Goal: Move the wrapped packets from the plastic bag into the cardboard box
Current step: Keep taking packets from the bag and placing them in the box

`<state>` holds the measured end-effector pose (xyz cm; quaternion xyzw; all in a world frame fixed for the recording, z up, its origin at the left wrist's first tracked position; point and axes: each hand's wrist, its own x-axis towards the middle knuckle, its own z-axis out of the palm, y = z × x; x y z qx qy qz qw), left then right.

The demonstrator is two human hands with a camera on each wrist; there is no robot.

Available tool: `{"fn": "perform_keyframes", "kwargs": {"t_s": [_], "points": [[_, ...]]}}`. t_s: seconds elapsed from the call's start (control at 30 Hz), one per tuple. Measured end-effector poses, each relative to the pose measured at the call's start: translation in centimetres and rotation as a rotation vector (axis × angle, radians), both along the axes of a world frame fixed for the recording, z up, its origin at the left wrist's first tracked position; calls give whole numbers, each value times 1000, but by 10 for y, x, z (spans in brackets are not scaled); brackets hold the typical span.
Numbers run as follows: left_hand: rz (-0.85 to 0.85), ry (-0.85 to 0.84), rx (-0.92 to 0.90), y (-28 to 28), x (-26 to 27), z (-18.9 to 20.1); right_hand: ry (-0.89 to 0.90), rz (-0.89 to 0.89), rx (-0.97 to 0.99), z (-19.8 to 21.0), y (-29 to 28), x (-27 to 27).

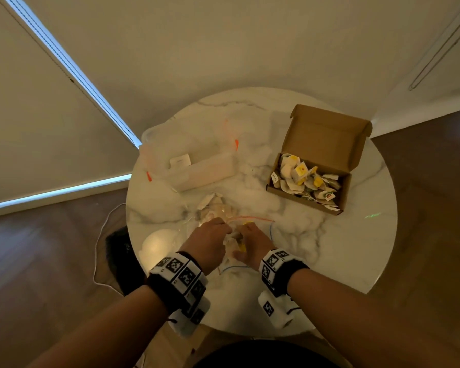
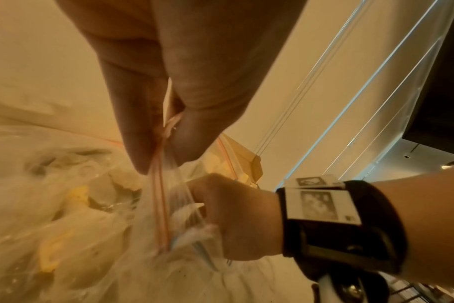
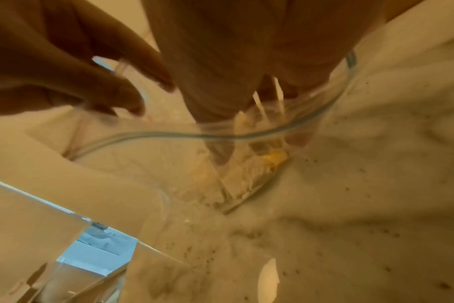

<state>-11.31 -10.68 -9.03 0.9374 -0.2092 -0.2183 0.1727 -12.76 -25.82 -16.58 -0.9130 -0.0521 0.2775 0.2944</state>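
Observation:
A clear zip bag point(image 1: 215, 211) holding wrapped packets point(image 2: 73, 221) lies on the round marble table point(image 1: 329, 248), just in front of me. My left hand point(image 1: 227, 229) pinches the bag's red zip edge point(image 2: 160, 205) between thumb and finger and holds the mouth up. My right hand point(image 1: 243, 235) reaches through the blue rim point(image 3: 148, 134) into the bag. Its fingers point(image 3: 220, 147) curl round packets with a yellow tag point(image 3: 274, 158). The open cardboard box point(image 1: 327, 134) sits at the back right, with several packets point(image 1: 306, 179) inside.
A clear plastic container point(image 1: 197, 168) with orange clasps stands at the back left, a small white item beside it. The table's rim curves close to my wrists. A white cable point(image 1: 98, 248) and a dark object lie on the wooden floor to the left.

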Motion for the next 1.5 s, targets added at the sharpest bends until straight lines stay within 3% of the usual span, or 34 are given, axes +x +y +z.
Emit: {"fn": "perform_keyframes", "kwargs": {"t_s": [0.27,0.37,0.5,0.57,0.77,0.97,1.07,1.23,1.37,1.5], "points": [[24,4,-39,6,-3,-7,-40,84,-135,-27,7,16],[49,-6,-71,7,-3,-9,-104,232,-184,-28,5,16],[71,-23,-73,10,-1,-13,-25,79,-36,-25,2,8],[76,-36,-55,11,1,-15,-26,39,34,-3,-3,3],[128,-48,-43,19,8,-21,-291,-25,238,69,-34,-5],[124,50,-11,15,12,-10,-213,-142,389,135,-68,16],[85,123,-168,12,17,10,-201,-195,471,155,-76,30],[293,397,-822,0,31,55,-150,-151,486,171,-76,43],[374,414,-900,-22,33,82,-205,-89,360,172,-64,49],[454,461,-953,-27,36,83,-298,-29,212,172,-54,53]]}}
